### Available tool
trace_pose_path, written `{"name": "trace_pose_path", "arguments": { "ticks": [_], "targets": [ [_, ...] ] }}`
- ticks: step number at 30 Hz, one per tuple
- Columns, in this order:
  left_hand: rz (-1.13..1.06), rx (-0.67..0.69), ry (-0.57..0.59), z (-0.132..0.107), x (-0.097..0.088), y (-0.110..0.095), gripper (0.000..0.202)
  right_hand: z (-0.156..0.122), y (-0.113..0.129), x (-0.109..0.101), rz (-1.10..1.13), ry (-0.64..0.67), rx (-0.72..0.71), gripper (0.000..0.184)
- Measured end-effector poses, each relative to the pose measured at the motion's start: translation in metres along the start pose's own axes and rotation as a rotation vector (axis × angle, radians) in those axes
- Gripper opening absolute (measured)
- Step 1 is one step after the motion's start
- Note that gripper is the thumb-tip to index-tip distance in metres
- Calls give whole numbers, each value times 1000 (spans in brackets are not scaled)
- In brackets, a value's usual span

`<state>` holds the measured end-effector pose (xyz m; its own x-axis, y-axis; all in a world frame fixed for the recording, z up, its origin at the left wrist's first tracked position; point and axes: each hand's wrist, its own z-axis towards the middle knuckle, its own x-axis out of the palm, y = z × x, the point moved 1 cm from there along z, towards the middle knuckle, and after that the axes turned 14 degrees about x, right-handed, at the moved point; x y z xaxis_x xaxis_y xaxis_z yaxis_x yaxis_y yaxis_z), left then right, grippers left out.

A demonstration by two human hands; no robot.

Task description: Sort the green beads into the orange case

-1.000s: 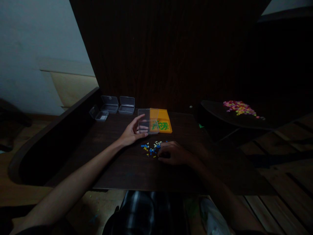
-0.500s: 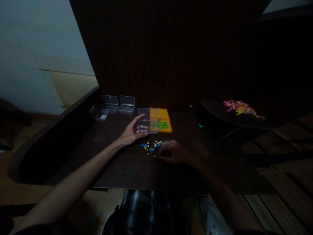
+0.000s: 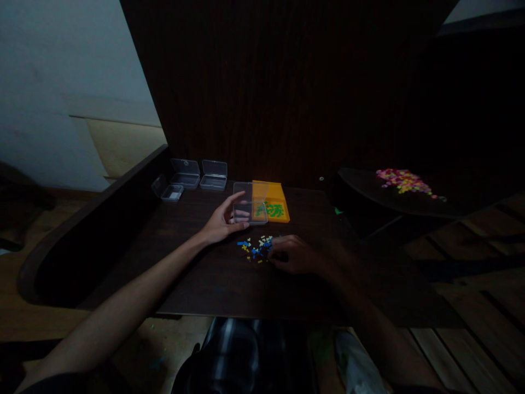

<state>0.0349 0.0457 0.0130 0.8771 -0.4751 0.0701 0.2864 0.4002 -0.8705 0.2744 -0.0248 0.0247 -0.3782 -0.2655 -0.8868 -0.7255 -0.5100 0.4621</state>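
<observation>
My left hand (image 3: 223, 221) is closed on the left side of a clear plastic box (image 3: 251, 220), thumb at the front and fingers behind. The box's lid is raised, and it overlaps an open orange box (image 3: 282, 218) with small green pieces (image 3: 274, 209) inside. Nearer to me lies a scatter of tiny blue, yellow and cream building-block pieces (image 3: 255, 251). At its right edge my right hand (image 3: 293, 254) rests low, thumb and forefinger curled together in a pinch. Whatever sits between those fingertips is too small and dark to make out.
Several clear boxes with raised lids, among them one small box (image 3: 172, 192) and one wider box (image 3: 214, 181), stand at the back left. A heap of pink and yellow pieces (image 3: 404, 180) lies on a dark ledge to the right. A raised side panel (image 3: 94, 230) bounds the table's left.
Both hands keep nearly the same places, the left one still on the clear box. The whole view has shifted slightly. My right fingers have moved only a little at the pieces.
</observation>
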Motion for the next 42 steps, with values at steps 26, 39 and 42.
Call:
{"name": "trace_pose_path", "arguments": {
  "ticks": [26, 39, 42],
  "targets": [
    [-43, -21, 13, -1, 2, 0, 87, 2, 3, -4, 153, 8, -62, 12],
    [-45, -10, 94, -3, 10, 0, 84, 49, 7, -42, 20, -289, 150, 17],
    [-91, -21, 104, -3, 12, -2, 85, 58, 8, -44, -72, -254, 180, 16]
  ]
}}
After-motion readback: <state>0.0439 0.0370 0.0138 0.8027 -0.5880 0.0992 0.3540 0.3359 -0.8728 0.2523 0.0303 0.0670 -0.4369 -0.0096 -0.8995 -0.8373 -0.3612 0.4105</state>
